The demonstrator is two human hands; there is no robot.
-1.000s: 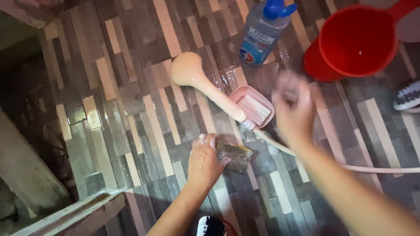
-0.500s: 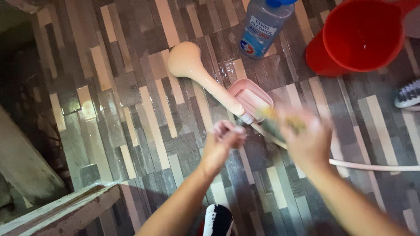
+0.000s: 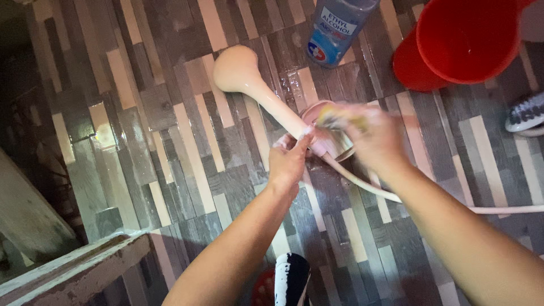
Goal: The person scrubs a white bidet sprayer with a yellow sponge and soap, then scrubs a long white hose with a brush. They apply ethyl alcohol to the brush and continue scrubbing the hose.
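At the far left a pale concrete ledge [image 3: 68, 266] runs beside the wet striped floor of grey and tan tiles [image 3: 170, 141]; next comes the cream plastic shower head with a round end and a long handle [image 3: 249, 85], lying flat on the tiles and pointing up and left; the left hand [image 3: 289, 161] is curled at the bottom of that handle, with its thumb up along it, so it looks like it is gripping the handle where the hose joins; just right of it sits the small pink soap dish [image 3: 323, 122], mostly hidden; the right hand [image 3: 371, 136] is over the dish and pinches a yellow and green scrub sponge [image 3: 334, 119], but it is blurry, so the grip is hard to see well; a thin cream hose [image 3: 396, 195] runs from the handle off to the right; up top stand a clear bottle with a blue and white label [image 3: 334, 28] and a red plastic dipper inside a red pail [image 3: 464, 39]; a white and dark shoe [image 3: 527, 116] peeks in at the far right; everything is wet and soapy, so the handle could slip out of the left hand; the sponge could knock the dish away; an elbow could tip the bottle.
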